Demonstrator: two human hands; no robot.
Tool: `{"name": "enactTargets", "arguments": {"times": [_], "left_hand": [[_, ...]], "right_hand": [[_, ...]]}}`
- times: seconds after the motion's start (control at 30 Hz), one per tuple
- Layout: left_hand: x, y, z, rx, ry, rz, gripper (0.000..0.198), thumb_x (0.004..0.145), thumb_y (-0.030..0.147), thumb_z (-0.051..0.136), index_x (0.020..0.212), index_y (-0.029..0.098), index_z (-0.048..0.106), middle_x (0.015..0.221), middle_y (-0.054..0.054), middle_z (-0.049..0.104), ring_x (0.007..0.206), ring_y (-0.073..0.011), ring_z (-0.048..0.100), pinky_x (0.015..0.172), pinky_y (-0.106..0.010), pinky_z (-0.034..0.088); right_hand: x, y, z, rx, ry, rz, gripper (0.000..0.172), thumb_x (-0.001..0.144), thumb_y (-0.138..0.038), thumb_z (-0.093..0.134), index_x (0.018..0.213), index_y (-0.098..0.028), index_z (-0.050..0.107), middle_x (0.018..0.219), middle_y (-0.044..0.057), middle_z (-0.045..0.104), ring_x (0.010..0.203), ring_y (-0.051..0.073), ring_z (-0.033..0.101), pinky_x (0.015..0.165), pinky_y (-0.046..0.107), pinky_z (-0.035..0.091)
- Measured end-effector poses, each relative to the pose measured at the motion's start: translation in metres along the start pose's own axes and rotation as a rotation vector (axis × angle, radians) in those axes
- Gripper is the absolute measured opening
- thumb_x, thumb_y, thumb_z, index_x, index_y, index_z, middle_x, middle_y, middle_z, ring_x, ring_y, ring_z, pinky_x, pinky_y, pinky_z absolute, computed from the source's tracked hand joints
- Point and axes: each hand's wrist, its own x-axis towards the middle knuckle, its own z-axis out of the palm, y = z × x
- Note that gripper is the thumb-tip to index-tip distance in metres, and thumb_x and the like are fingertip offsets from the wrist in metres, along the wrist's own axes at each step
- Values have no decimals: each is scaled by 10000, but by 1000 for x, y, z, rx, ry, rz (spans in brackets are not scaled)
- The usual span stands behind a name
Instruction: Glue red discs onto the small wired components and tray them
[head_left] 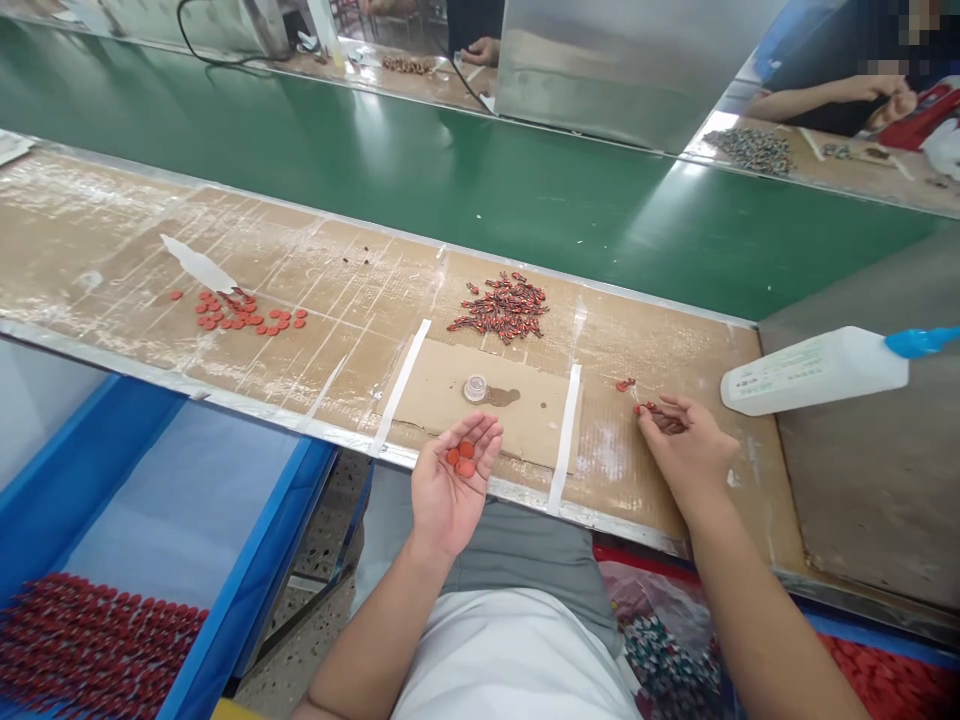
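Scuffed tan worktop (337, 300) here, brown cardboard sheet (525, 425) taped on it. Right of the sheet, the right hand (688, 455) has its fingers (664, 408) pinched on a tiny red part (643, 408), while the left hand (450, 495) sits open at the sheet's near edge, fingers apart, flat round red discs (461, 458) in the palm.

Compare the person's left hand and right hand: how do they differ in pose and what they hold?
The left hand lies palm up and open, while the right hand is turned over with its fingers curled. The left hand cradles a few red discs in its palm, whereas the right hand pinches a small red part. The left hand reaches the cardboard sheet; the right is beyond it. Both are bare and over the bench.
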Motion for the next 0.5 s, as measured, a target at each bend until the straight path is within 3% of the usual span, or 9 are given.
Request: {"name": "enactTargets", "arguments": {"times": [0.3,0.4,0.5], "left_hand": [[-1,-3,5,-19,-104,-90,377,893,278,478,1118,57,685,1206,-166,687,1199,-256,610,1073,-348,450],[1,-4,5,-42,-125,-116,385,896,291,473,1122,56,677,1233,-172,672,1234,-269,584,1101,-366,417],[2,-5,5,-53,-149,-131,402,894,307,469,1139,57,667,1263,-181,654,1269,-278,553,1124,-381,383]], "right_hand": [[16,1,15,-78,-22,-120,375,820,-412,629,1110,-176,646,939,80,755,773,211,712,746,352,562],[13,-12,5,-88,36,-119,384,801,-400,650,1115,-178,654,957,82,749,786,228,707,759,372,559],[-5,-42,-15,-132,106,-131,280,824,-373,649,1042,-204,698,818,59,725,751,229,682,731,365,537]]}}
